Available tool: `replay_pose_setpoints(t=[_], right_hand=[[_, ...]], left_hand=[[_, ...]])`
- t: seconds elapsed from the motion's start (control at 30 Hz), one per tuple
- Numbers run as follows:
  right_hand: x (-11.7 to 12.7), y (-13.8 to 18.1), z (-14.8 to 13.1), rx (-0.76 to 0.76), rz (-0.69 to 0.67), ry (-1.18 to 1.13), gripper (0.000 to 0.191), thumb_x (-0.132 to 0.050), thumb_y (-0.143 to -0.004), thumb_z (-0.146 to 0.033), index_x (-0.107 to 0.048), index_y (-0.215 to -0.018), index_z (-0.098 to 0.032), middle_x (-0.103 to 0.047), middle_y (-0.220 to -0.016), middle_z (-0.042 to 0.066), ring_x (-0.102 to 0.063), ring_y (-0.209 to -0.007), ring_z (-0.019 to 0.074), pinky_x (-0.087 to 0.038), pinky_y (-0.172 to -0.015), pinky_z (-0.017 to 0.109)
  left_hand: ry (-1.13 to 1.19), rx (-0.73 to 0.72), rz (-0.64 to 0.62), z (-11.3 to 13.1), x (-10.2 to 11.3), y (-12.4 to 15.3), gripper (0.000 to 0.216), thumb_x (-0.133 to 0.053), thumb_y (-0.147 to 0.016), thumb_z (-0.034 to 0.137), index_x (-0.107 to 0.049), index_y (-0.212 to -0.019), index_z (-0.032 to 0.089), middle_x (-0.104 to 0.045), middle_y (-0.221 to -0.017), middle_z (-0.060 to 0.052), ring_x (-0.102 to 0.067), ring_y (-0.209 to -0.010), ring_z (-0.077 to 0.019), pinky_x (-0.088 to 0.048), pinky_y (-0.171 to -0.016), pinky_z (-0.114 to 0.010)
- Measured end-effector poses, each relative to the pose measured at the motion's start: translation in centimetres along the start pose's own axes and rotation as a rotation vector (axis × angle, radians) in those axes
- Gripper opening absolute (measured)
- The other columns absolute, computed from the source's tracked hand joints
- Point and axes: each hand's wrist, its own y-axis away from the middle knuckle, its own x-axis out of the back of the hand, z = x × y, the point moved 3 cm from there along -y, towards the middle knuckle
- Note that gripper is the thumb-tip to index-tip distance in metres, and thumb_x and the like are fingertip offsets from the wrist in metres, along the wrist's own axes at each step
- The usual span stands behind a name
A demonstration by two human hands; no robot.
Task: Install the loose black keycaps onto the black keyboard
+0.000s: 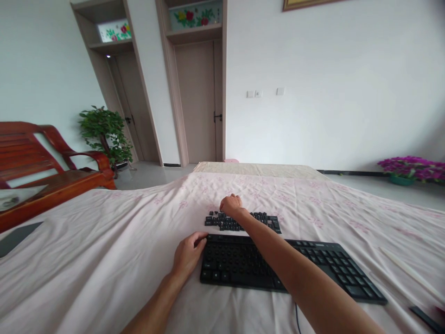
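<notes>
1. The black computer keyboard (239, 260), the dial's centre, lies on the flower-print cloth (132, 246); many keycaps are off its left part.
2. At nine o'clock, the left hand (188, 253) touches its far left corner, thumb and forefinger close together; whether they pinch is unclear.
3. At eleven, the right hand (231, 204) is over loose keycaps (227, 223), fingers curled; I cannot tell whether they pinch one. The right forearm (278, 260) crosses above the keyboard, hiding part.
4. Cable (297, 317) at six; pale strip (410, 270) at three.
5. Farther off: wooden bench (59, 178) and leafy plant (102, 127) at ten, potted purple flowers (415, 168) at two.
</notes>
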Motion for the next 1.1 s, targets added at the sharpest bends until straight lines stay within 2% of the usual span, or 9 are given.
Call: replay_pose_setpoints(t=[0.13,0.27,0.37,0.43,0.57,0.67,0.83,1.1], right_hand=[[0.9,0.4,-0.8,0.027,0.028,-0.010,0.017,-0.062,-0.076,-0.019,-0.078,-0.083,-0.021,-0.073,-0.092,0.012,-0.051,-0.111,0.0255,-0.029,-0.095,0.035],[2.8,2.5,-1.1,0.071,0.067,-0.081,0.022,-0.058,-0.081,-0.026,-0.075,-0.094,-0.025,-0.073,-0.097,0.006,-0.054,-0.108,0.0217,-0.035,-0.090,0.029],[3.9,5.7,-0.8,0.118,0.046,-0.156,0.025,-0.055,-0.084,-0.032,-0.073,-0.101,-0.029,-0.073,-0.099,-0.001,-0.062,-0.094,0.0159,-0.040,-0.076,0.022],[4.2,8.6,-0.6,0.153,0.023,-0.245,0.024,-0.056,-0.083,-0.032,-0.073,-0.099,-0.028,-0.073,-0.095,-0.001,-0.064,-0.088,0.0151,-0.042,-0.072,0.021],[4.0,14.4,-0.2,0.185,-0.005,-0.342,0.019,-0.058,-0.078,-0.027,-0.074,-0.089,-0.027,-0.074,-0.089,-0.002,-0.065,-0.086,0.0161,-0.043,-0.075,0.022],[3.2,17.1,-0.2,0.166,-0.010,-0.329,0.020,-0.057,-0.079,-0.027,-0.074,-0.089,-0.027,-0.073,-0.090,-0.001,-0.066,-0.086,0.0161,-0.042,-0.075,0.023],[2.1,18.4,-0.2,0.116,-0.004,-0.249,0.020,-0.054,-0.082,-0.027,-0.072,-0.091,-0.026,-0.073,-0.094,0.000,-0.065,-0.091,0.0165,-0.041,-0.078,0.023],[2.3,18.6,-0.5,0.097,0.043,-0.094,0.022,-0.049,-0.088,-0.024,-0.071,-0.094,-0.028,-0.071,-0.096,0.001,-0.064,-0.093,0.0165,-0.041,-0.077,0.023]], left_hand=[[-0.003,-0.003,0.008,0.0,0.0,0.0,0.032,-0.048,-0.085,0.036,-0.068,-0.107,0.026,-0.071,-0.108,0.001,-0.065,-0.101,-0.0173,-0.046,-0.090,-0.026],[-0.010,-0.002,0.011,0.0,0.0,0.0,0.032,-0.048,-0.084,0.036,-0.069,-0.106,0.025,-0.072,-0.106,0.000,-0.065,-0.099,-0.0177,-0.047,-0.089,-0.026],[-0.016,-0.005,0.021,0.1,0.0,0.1,0.032,-0.048,-0.084,0.035,-0.069,-0.106,0.025,-0.073,-0.104,-0.001,-0.066,-0.096,-0.0175,-0.047,-0.088,-0.026],[-0.024,-0.001,0.026,0.2,0.0,0.1,0.032,-0.049,-0.084,0.036,-0.069,-0.106,0.025,-0.073,-0.102,-0.001,-0.066,-0.094,-0.0174,-0.047,-0.087,-0.026],[-0.030,0.005,0.024,0.3,0.1,0.2,0.031,-0.049,-0.084,0.036,-0.068,-0.106,0.026,-0.073,-0.102,0.000,-0.066,-0.093,-0.0171,-0.048,-0.085,-0.025],[-0.031,0.008,0.023,0.4,0.1,0.3,0.031,-0.049,-0.083,0.036,-0.068,-0.106,0.028,-0.073,-0.103,0.001,-0.066,-0.094,-0.0167,-0.047,-0.085,-0.025],[-0.034,0.006,0.033,0.4,0.1,0.4,0.030,-0.049,-0.083,0.035,-0.069,-0.105,0.027,-0.073,-0.105,0.001,-0.066,-0.094,-0.0166,-0.047,-0.085,-0.024],[-0.023,0.003,0.036,0.3,0.2,0.4,0.030,-0.049,-0.084,0.034,-0.069,-0.105,0.026,-0.073,-0.104,0.000,-0.066,-0.095,-0.0170,-0.047,-0.086,-0.025]])
